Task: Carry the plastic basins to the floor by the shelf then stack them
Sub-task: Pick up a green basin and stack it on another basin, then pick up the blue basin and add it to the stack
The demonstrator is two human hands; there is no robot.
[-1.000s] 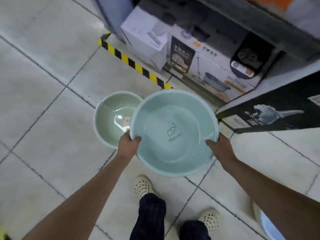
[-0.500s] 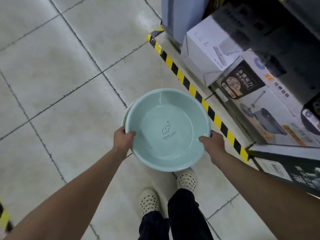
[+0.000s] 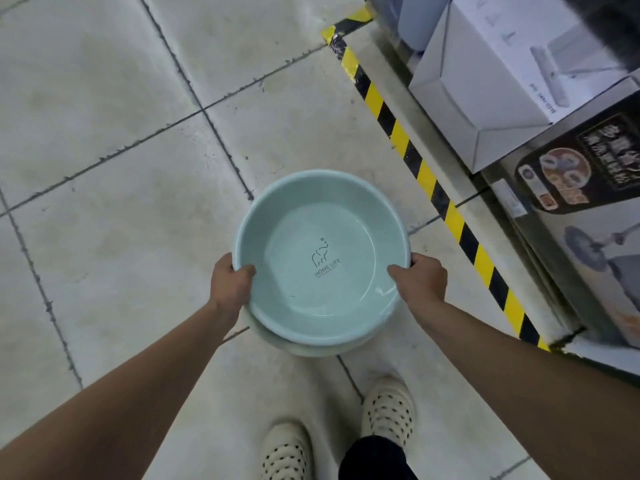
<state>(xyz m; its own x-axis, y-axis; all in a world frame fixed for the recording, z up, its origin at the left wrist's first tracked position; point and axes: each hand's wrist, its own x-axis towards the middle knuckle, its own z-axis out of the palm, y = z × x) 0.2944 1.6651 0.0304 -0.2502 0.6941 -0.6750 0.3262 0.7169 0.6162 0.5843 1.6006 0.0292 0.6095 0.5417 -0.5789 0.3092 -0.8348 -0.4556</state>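
Left hand (image 3: 230, 284) and right hand (image 3: 420, 280) each grip the blue basin (image 3: 322, 258) rim, over a paler basin (image 3: 311, 348)

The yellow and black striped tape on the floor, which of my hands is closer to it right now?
Right. Your right hand grips the basin rim on the side facing the striped tape; your left hand holds the opposite rim, farther away.
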